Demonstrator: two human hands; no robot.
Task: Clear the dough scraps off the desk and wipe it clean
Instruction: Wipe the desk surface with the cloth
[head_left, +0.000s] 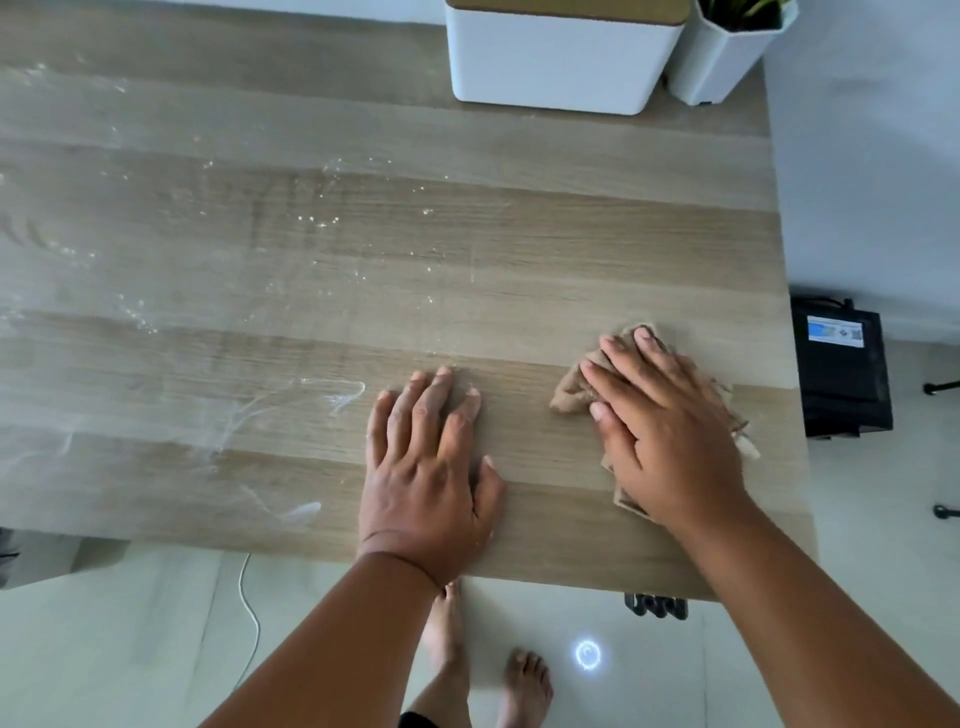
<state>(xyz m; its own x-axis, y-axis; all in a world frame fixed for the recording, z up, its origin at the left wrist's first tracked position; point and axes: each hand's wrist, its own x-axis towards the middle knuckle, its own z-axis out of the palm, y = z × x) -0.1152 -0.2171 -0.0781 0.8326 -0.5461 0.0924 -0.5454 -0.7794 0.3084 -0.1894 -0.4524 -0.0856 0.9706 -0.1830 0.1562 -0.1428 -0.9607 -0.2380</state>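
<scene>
The wooden desk (311, 291) carries white flour smears (332, 395) and small dough specks (322, 223) over its left and middle parts. My right hand (670, 436) lies flat with straight fingers on a crumpled brown cloth (571, 389), pressing it onto the desk near the right edge. My left hand (431, 467) rests flat on the bare wood near the front edge, fingers spread, holding nothing. The stretch of wood between and around the hands looks free of flour.
A white box with a wooden lid (561, 57) and a white plant pot (727, 52) stand at the desk's far right. A black device (841, 374) sits on the floor right of the desk. A white cable (249, 613) and bare feet (524, 686) are below the front edge.
</scene>
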